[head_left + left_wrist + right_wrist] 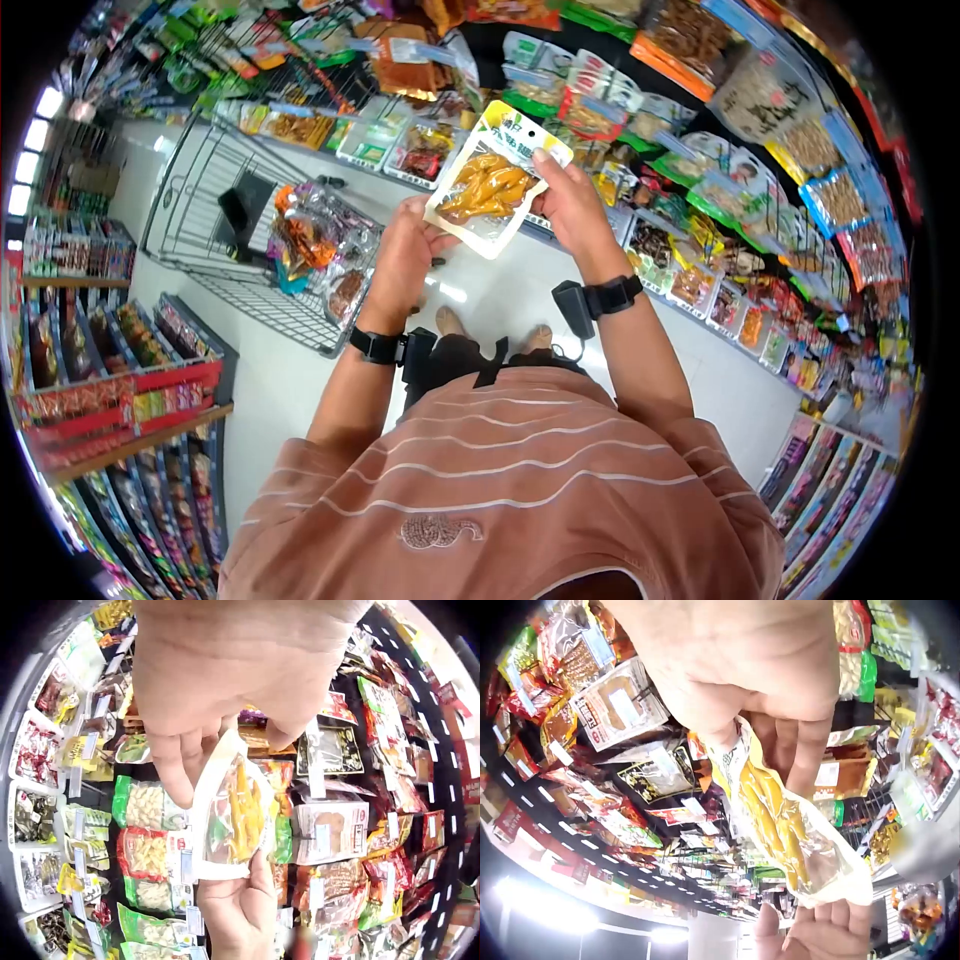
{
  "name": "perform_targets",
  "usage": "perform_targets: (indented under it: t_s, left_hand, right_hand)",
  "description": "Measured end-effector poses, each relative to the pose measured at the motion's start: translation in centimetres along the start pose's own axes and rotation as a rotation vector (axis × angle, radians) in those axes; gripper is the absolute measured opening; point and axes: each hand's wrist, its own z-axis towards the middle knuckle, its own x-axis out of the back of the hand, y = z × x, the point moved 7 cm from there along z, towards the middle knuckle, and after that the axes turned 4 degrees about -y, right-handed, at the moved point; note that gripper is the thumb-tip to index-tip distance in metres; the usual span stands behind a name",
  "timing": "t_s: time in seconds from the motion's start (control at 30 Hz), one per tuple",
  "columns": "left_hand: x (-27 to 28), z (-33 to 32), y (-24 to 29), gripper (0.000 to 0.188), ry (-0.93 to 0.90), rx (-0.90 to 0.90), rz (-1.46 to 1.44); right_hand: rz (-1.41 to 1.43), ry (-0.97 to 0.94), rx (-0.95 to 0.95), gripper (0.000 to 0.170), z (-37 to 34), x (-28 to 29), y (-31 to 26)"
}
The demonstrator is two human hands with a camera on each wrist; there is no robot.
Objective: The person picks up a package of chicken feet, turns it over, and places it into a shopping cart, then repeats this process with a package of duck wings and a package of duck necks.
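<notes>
A clear-windowed packet (487, 190) with a white and yellow border and yellow-brown food inside is held up in front of the body. The left hand (405, 255) grips its lower left edge. At its upper right edge the right hand (577, 205) pinches it, thumb on the front. In the left wrist view the packet (238, 814) is between the left hand (240, 682) above and the right hand (241, 911) below. The right wrist view shows the packet (780, 817) slanting from the right hand (742, 667) down to the left hand's fingers (825, 922).
A wire shopping cart (250, 290) with bagged goods (305, 240) stands at the left. Racks of hanging snack packets (720, 190) curve across the top and right. More shelves (120, 380) stand at the far left, and others (830, 490) at the lower right.
</notes>
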Motion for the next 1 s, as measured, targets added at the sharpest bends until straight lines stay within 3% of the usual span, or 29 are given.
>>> perform_targets:
  t_s: [0.27, 0.37, 0.57, 0.67, 0.7, 1.0]
  left_hand:
    - [-4.7, 2.5, 0.6, 0.035, -0.017, -0.022, 0.381]
    - [-6.5, 2.9, 0.1, 0.032, -0.061, 0.029, 0.209]
    - [-7.4, 3.9, -0.8, 0.027, -0.127, -0.024, 0.281]
    - [-6.4, 4.6, -1.6, 0.022, -0.111, 0.012, 0.35]
    - [-6.5, 4.6, -1.6, 0.019, -0.079, 0.003, 0.291]
    - [-4.8, 6.2, -3.8, 0.02, 0.022, 0.072, 0.158]
  right_hand:
    - [-0.137, 0.083, 0.051, 0.039, -4.0, 0.6, -3.6]
    - [-0.179, 0.094, 0.069, 0.036, -4.1, 1.5, -3.3]
    - [-0.232, 0.085, 0.125, 0.031, -3.4, 2.9, -2.3]
    - [-0.276, 0.127, 0.031, 0.03, -4.3, 2.5, -2.8]
    - [-0.136, 0.068, 0.071, 0.029, -3.6, 2.1, -2.2]
    - [-0.074, 0.093, -0.076, 0.023, -4.0, 4.0, 0.0]
